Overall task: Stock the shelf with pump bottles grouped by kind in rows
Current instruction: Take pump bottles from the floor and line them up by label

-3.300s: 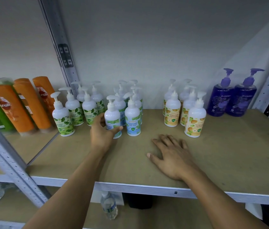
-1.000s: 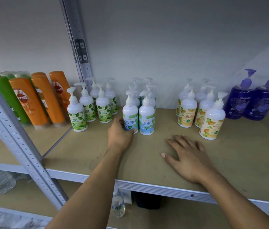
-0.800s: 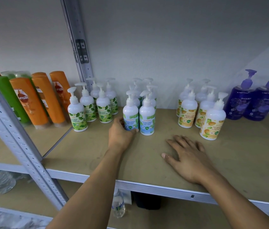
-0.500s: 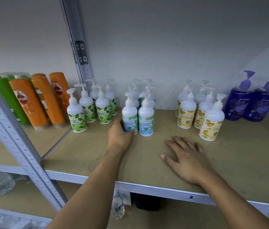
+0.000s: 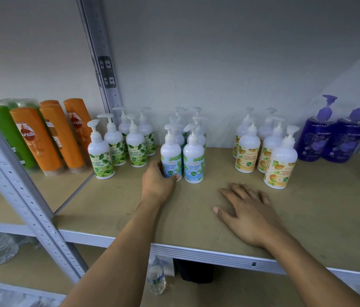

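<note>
Bottle: cool-mint pump bottle [image 5: 171,160] stands at the front left of the blue-labelled group, mid-shelf. Its long axis is vertical, pump head up, label toward the camera. Which way its spout turns is unclear.
Grip: left hand [image 5: 158,181] wraps the lower half from the left, fingers clamped round the side, thumb across the foot of the label.
Neighbour: second blue-labelled bottle [image 5: 193,162] stands just beside it on the right, with more filed behind toward the wall.
Other hand: right hand [image 5: 246,212] lies palm down on the shelf [image 5: 318,218], its fingers [image 5: 232,191] straight and apart, holding nothing.
Left group: green-labelled bottles [image 5: 100,156] are staggered back toward the wall, a gap between them and the held bottle.
Right group: orange-labelled bottles [image 5: 281,167] stand well apart from the blue; two purple pump bottles [image 5: 334,138] stand at far right.
Room: a wide strip of board lies between the front bottles and the metal lip [image 5: 196,251].
Edges: steel post [image 5: 30,207] rises at left, shampoo bottles [image 5: 35,138] beyond it; a water bottle [image 5: 156,278] stands below.
</note>
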`<state>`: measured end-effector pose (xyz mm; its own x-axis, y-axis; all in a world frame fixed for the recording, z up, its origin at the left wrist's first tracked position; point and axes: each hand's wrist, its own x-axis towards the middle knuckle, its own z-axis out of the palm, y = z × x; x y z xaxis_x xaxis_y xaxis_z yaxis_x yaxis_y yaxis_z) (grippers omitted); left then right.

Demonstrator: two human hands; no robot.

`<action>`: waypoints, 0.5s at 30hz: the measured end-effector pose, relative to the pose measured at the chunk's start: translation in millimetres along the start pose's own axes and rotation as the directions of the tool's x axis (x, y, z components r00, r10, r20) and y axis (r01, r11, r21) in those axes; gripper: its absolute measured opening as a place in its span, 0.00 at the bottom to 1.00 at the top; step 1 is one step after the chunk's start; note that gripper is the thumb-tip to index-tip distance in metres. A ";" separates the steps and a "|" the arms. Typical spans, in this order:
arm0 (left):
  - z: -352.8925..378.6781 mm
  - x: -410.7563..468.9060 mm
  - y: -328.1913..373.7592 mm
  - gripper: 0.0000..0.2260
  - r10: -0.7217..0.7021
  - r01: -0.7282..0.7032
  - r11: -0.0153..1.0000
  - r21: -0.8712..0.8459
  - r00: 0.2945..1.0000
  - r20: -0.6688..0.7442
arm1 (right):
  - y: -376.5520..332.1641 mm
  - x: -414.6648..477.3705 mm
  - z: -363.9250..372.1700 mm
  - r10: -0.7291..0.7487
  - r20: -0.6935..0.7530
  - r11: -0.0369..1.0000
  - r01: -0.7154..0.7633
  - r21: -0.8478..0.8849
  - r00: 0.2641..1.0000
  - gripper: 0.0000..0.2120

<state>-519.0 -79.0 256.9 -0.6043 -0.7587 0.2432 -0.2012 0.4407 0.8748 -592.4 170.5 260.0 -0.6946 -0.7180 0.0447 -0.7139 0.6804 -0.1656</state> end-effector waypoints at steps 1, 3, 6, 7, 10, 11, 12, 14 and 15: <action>-0.1 -0.1 0.1 0.25 -0.001 0.001 1.000 -0.002 1.000 0.003 | 0.0 -0.1 0.0 -0.001 0.000 1.000 0.001 0.002 1.000 0.43; -0.3 0.0 0.5 0.26 -0.008 0.008 1.000 -0.003 1.000 0.003 | -0.1 0.0 -0.6 -0.002 0.004 1.000 0.002 -0.001 1.000 0.40; -1.2 -2.8 2.2 0.29 -0.009 0.009 1.000 0.002 1.000 0.010 | -0.1 0.0 -1.3 -0.001 0.005 1.000 0.001 -0.007 1.000 0.35; -1.0 -4.9 3.0 0.32 -0.012 0.012 1.000 0.008 1.000 0.018 | -0.2 -0.3 -1.4 0.002 0.006 1.000 -0.001 -0.005 1.000 0.34; -0.6 -16.6 3.9 0.36 -0.019 0.015 0.956 0.294 1.000 0.011 | 0.1 -1.0 -0.7 0.036 -0.001 0.999 -0.036 0.001 0.999 0.36; -1.6 -22.9 4.3 0.36 -0.027 0.026 0.898 0.439 1.000 -0.003 | 0.2 -1.2 -0.7 0.061 -0.005 0.998 -0.061 -0.001 0.998 0.38; -3.0 -29.9 4.4 0.36 -0.037 0.034 0.833 0.552 0.999 -0.006 | -0.1 -1.3 -0.8 0.085 -0.009 0.996 -0.085 -0.005 0.996 0.39; -7.5 -45.2 4.4 0.36 -0.045 0.011 0.740 0.672 0.998 0.034 | -1.8 -3.0 -1.3 0.119 -0.011 0.993 -0.119 -0.007 0.993 0.40; -10.4 -53.2 4.5 0.36 -0.043 -0.021 0.709 0.705 0.996 0.072 | -3.1 -4.2 -1.9 0.131 -0.012 0.991 -0.131 -0.006 0.991 0.41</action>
<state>-479.7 -41.7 252.3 -0.6494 -0.7402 0.1745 -0.6736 0.6663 0.3197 -587.4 171.7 262.2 -0.7829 -0.6212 0.0349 -0.6176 0.7692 -0.1642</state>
